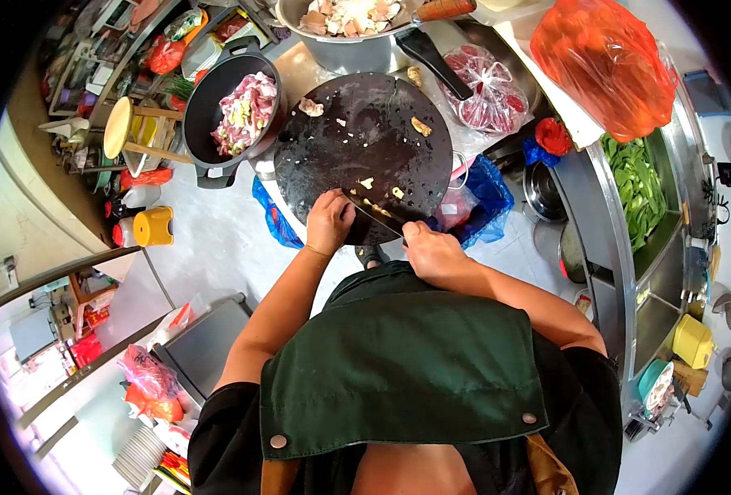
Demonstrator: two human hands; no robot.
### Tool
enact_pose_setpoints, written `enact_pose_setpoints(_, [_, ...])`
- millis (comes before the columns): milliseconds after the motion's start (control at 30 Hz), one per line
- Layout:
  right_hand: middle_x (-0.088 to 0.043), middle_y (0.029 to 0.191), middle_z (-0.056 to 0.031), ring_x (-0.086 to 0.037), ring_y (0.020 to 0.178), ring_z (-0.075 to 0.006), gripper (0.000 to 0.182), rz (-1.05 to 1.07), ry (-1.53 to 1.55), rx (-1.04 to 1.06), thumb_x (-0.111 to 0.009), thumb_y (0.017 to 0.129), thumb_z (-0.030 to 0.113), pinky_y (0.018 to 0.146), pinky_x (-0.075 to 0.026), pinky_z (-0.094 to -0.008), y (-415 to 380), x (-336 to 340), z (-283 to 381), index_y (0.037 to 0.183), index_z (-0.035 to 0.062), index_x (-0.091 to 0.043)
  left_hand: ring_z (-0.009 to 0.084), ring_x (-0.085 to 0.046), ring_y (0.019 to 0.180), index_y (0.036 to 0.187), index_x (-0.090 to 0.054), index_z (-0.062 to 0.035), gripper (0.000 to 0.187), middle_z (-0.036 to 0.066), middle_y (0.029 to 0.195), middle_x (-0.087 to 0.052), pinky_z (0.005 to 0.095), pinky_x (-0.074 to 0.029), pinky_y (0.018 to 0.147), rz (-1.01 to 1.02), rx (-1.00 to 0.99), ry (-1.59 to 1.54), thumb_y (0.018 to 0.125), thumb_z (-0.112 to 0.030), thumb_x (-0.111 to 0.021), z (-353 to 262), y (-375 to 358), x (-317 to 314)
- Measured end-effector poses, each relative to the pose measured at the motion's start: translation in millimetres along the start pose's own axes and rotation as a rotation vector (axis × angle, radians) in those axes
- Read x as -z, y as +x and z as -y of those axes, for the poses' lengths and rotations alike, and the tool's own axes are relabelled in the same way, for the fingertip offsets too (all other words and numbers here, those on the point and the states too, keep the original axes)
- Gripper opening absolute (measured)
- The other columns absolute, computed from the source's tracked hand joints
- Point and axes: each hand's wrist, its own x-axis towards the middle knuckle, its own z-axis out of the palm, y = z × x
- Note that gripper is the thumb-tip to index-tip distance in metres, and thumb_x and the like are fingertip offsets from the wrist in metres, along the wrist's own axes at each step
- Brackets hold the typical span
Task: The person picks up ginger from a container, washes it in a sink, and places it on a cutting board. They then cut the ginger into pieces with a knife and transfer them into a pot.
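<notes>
A round, dark chopping board sits in front of me, with small yellowish scraps and pale bits scattered over it. Near its close edge, a dark-bladed cleaver lies slantwise between my hands. My right hand is closed around its handle end, most of the handle hidden in the fist. At the blade's other end, my left hand has its fingers curled against the metal, apparently pinching it. Yellowish bits lie along the blade's far side.
Left of the board stands a black pot of raw meat. Behind is a metal pan of pale chunks, its black handle reaching right. A clear bag, a red bag and leafy greens are right. A yellow stool stands left.
</notes>
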Motion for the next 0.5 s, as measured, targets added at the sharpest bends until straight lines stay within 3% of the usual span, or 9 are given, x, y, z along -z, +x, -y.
enact_pose_setpoints(200, [-0.055, 0.095, -0.025, -0.057, 0.084, -0.041, 0.017, 0.0, 0.018, -0.004, -0.046, 0.085, 0.012, 0.071, -0.046, -0.0469, 33, 3, 4, 0.093, -0.003, -0.043, 0.0294, -0.058, 0.079, 0.075, -0.057, -0.0024, 0.012, 0.011, 0.085, -0.059, 0.0348, -0.048, 0.07, -0.046, -0.004, -0.03, 0.066, 0.001, -0.064, -4, 2, -2])
enact_pose_setpoints(333, [-0.055, 0.098, -0.0252, -0.055, 0.085, -0.0431, 0.026, -0.017, 0.082, -0.036, -0.052, 0.085, 0.016, 0.072, -0.044, -0.0482, 15, 13, -4, 0.101, -0.0021, -0.042, 0.0303, -0.058, 0.077, 0.075, -0.059, -0.0016, 0.012, 0.012, 0.087, -0.06, 0.0347, -0.048, 0.069, -0.065, 0.023, -0.079, 0.065, -0.001, -0.066, -2, 0, -5])
enact_pose_setpoints(500, [-0.055, 0.095, -0.0247, -0.056, 0.084, -0.0421, 0.024, 0.022, 0.073, -0.044, -0.051, 0.085, 0.016, 0.069, -0.043, -0.0491, -6, 11, 0, 0.099, -0.0001, -0.04, 0.0296, -0.057, 0.076, 0.075, -0.06, -0.0043, 0.012, 0.011, 0.083, -0.058, 0.0359, -0.047, 0.066, -0.052, 0.021, -0.019, 0.065, -0.003, -0.067, -8, 4, -5])
